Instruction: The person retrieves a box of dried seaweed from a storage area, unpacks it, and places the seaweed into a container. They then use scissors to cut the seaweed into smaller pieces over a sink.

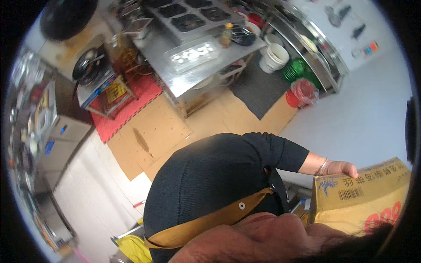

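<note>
My left hand (338, 168) lies on the upper edge of a printed cardboard box (358, 210) at the lower right, with a bracelet at the wrist. Its thumb or fingertip rests against the printed side, and the other fingers are hidden behind the box. The box bears large writing and a barcode. My right hand is out of view. My black sleeve and shoulder (223, 164), with a brown apron strap (210, 222) across them, fill the lower middle.
A steel table (158, 62) holds a clear tray of white round items (192, 54) and a bottle (226, 35). White buckets (274, 57) and a green basket (294, 69) stand by a steel rack. At left are a wok (86, 62) on a stand and a counter unit (62, 144). Cardboard sheets (148, 131) cover floor.
</note>
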A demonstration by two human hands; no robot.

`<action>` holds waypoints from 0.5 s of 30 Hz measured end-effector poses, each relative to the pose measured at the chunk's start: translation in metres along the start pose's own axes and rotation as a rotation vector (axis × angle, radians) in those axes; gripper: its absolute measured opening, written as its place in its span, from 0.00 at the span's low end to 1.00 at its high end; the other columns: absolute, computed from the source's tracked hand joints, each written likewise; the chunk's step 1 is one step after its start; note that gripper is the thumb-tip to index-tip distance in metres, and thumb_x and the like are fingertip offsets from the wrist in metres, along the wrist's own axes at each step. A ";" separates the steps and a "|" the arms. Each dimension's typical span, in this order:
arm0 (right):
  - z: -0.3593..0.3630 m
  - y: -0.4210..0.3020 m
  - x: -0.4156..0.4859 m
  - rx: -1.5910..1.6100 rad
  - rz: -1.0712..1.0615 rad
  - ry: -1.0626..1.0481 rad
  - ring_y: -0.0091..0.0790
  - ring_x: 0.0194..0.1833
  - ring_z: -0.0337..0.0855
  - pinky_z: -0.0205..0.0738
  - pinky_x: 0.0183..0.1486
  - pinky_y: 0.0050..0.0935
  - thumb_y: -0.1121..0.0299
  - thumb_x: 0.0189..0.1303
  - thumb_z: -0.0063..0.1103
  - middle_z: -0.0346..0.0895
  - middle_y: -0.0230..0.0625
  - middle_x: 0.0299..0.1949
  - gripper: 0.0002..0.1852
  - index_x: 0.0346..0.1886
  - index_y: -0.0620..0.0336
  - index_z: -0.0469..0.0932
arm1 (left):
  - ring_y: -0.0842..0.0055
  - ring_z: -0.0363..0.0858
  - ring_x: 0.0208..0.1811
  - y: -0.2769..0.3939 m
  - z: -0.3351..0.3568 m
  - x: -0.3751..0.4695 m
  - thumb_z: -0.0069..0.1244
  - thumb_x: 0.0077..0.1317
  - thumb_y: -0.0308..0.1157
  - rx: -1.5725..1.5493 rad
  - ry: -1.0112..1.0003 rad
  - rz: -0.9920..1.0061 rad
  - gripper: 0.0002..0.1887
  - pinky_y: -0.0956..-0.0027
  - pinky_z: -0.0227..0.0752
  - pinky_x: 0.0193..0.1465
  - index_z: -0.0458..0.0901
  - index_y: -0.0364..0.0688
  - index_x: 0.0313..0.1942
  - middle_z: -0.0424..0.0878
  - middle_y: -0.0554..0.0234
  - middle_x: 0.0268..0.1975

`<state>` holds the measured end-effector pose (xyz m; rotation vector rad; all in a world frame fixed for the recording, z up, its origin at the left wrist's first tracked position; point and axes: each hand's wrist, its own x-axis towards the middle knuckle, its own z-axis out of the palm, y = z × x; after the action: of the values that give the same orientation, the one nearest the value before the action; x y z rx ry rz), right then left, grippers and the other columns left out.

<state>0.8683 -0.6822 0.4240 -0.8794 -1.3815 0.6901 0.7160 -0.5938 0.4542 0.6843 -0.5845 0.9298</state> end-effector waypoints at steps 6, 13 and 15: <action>0.053 0.011 -0.003 0.127 0.083 -0.233 0.49 0.67 0.71 0.72 0.66 0.51 0.51 0.78 0.45 0.63 0.54 0.72 0.34 0.73 0.71 0.61 | 0.70 0.83 0.61 0.077 0.031 -0.117 0.51 0.72 0.45 0.205 0.166 0.288 0.31 0.61 0.78 0.63 0.71 0.35 0.69 0.79 0.52 0.66; 0.088 0.061 -0.005 0.201 0.163 -0.509 0.47 0.66 0.72 0.74 0.65 0.49 0.53 0.80 0.43 0.66 0.54 0.70 0.32 0.72 0.74 0.63 | 0.66 0.86 0.57 0.075 0.091 -0.272 0.56 0.67 0.47 0.399 0.497 0.722 0.32 0.58 0.79 0.62 0.75 0.35 0.65 0.84 0.49 0.61; 0.105 0.064 -0.013 0.153 0.072 -0.646 0.47 0.66 0.72 0.74 0.65 0.48 0.54 0.80 0.42 0.66 0.55 0.70 0.31 0.72 0.74 0.63 | 0.66 0.87 0.56 0.064 0.111 -0.310 0.56 0.66 0.47 0.417 0.589 0.812 0.32 0.58 0.80 0.61 0.75 0.34 0.65 0.83 0.47 0.61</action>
<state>0.7681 -0.6466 0.3603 -0.6040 -1.8372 1.1872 0.4952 -0.8102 0.3230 0.4888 -0.1121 1.9636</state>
